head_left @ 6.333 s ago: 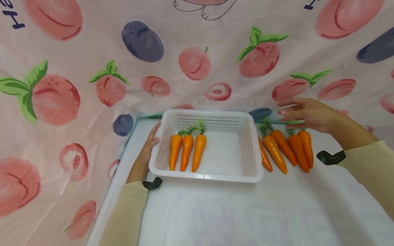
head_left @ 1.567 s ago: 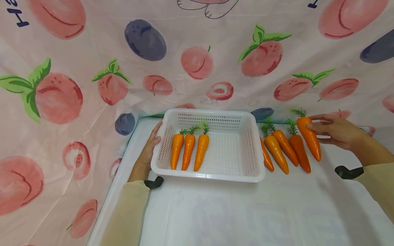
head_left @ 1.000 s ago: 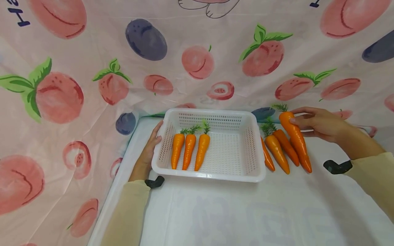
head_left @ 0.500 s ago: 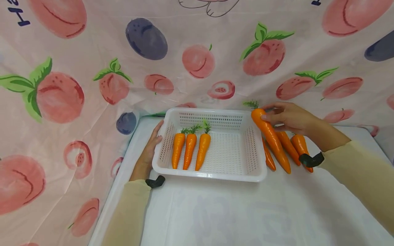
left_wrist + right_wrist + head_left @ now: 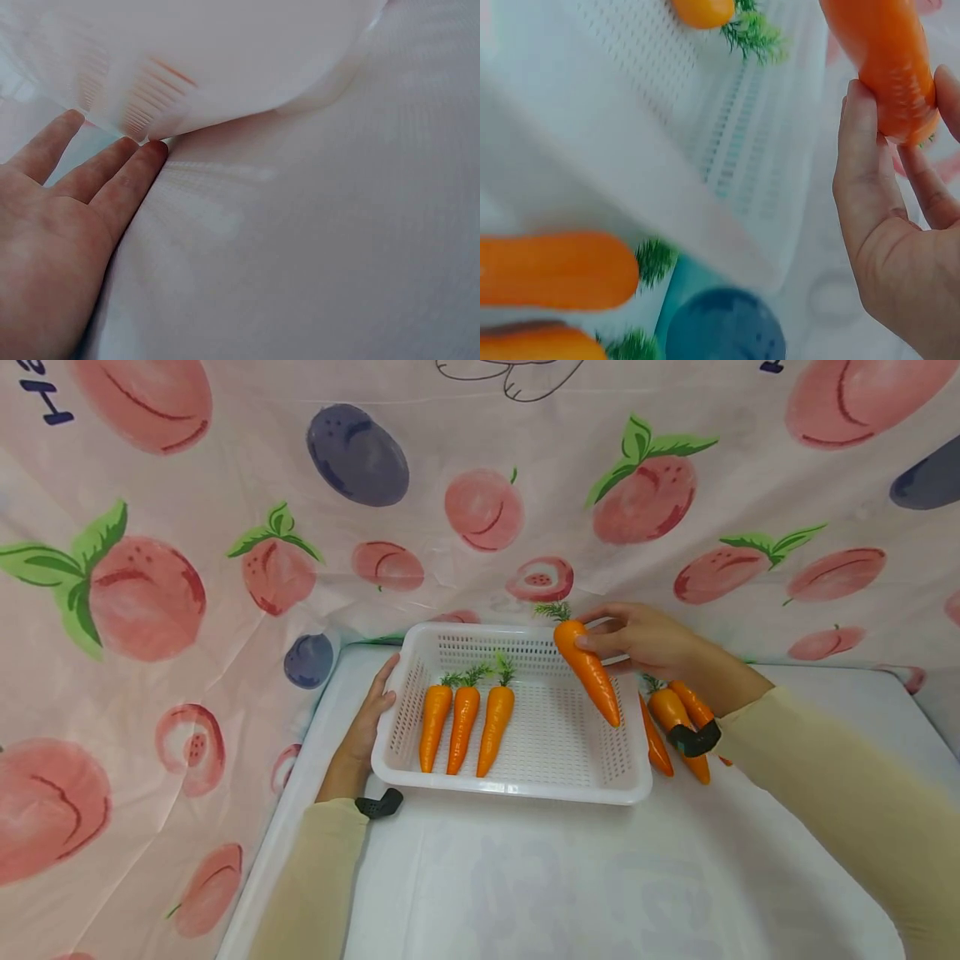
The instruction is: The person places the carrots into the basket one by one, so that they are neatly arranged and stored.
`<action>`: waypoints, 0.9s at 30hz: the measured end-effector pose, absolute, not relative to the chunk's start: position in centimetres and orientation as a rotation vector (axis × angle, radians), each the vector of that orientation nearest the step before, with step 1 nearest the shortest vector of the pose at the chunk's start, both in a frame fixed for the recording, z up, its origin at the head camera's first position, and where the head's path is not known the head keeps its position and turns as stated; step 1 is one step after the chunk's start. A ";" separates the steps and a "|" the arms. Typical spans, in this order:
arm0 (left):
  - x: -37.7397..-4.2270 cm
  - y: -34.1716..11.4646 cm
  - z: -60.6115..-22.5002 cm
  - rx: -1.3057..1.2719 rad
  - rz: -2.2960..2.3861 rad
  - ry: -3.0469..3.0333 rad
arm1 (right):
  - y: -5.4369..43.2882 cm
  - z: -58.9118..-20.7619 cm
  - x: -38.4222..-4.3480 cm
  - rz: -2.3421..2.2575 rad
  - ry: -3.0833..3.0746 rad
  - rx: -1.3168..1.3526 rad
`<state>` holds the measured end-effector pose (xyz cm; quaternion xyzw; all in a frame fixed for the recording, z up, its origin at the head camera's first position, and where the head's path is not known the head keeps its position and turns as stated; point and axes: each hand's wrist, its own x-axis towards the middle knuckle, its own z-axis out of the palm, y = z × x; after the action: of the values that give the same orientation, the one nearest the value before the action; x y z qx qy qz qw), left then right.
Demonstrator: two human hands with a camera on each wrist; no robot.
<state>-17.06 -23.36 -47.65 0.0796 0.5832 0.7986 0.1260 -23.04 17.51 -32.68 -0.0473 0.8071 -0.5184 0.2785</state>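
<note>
My right hand (image 5: 652, 639) pinches an orange carrot (image 5: 588, 670) with a green leafy top near its thick end. It hangs tilted over the right part of a white plastic basket (image 5: 510, 788), tip toward me. In the right wrist view, fingers and thumb (image 5: 862, 142) hold the carrot's thick end (image 5: 900, 90). Three carrots (image 5: 495, 731) lie side by side in the basket's left half, leaves to the back. My left hand (image 5: 363, 727) rests against the basket's left side. The left wrist view shows its fingers (image 5: 124, 180) straight, tips at the basket wall (image 5: 225, 67).
Right of the basket several more carrots (image 5: 671, 710) lie on the white tabletop (image 5: 540, 877), partly hidden by my right forearm and its black wrist strap (image 5: 693, 739). A fruit-printed cloth (image 5: 450, 427) hangs behind and along the left.
My right hand, empty at first, has picked up the rightmost carrot and carried it left across the others to above the basket. My left hand has stayed at the basket's side.
</note>
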 end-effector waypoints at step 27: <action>-17.2 -23.4 -47.7 0.222 2.315 1.728 | 8.3 -36.6 -24.1 -1.556 1.953 -0.067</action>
<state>-17.16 -23.38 -47.73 0.0762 0.5918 0.7932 0.1217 -24.06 8.31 -36.59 -0.0255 0.7415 -0.5911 0.3163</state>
